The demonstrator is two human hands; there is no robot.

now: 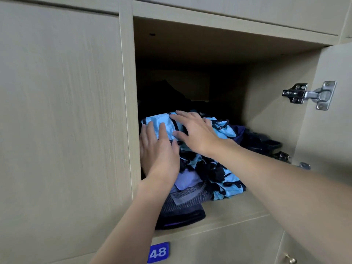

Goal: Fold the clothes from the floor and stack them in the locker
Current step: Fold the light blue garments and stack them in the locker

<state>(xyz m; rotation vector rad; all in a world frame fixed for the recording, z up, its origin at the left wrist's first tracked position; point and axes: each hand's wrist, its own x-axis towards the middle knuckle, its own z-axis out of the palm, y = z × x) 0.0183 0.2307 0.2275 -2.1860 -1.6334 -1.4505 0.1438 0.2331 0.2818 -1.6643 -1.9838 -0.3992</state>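
Observation:
An open wooden locker [238, 208] holds a stack of clothes. On top lies a light blue garment with black trim [162, 121]. My left hand [158, 151] presses its left front side with straight fingers. My right hand [192, 132] lies flat on top of it, fingers spread. Under it sit a blue and black patterned garment [224, 180], a pale purple piece [186, 180] and a dark grey striped garment [182, 210] at the bottom front. Dark clothes [255, 140] lie to the right and behind, deep in shadow.
The locker door [327, 130] stands open at the right with a metal hinge [310, 95]. Closed wooden doors fill the left side. A blue tag with the number 48 [158, 252] marks the locker below. A small knob [290, 260] shows at bottom right.

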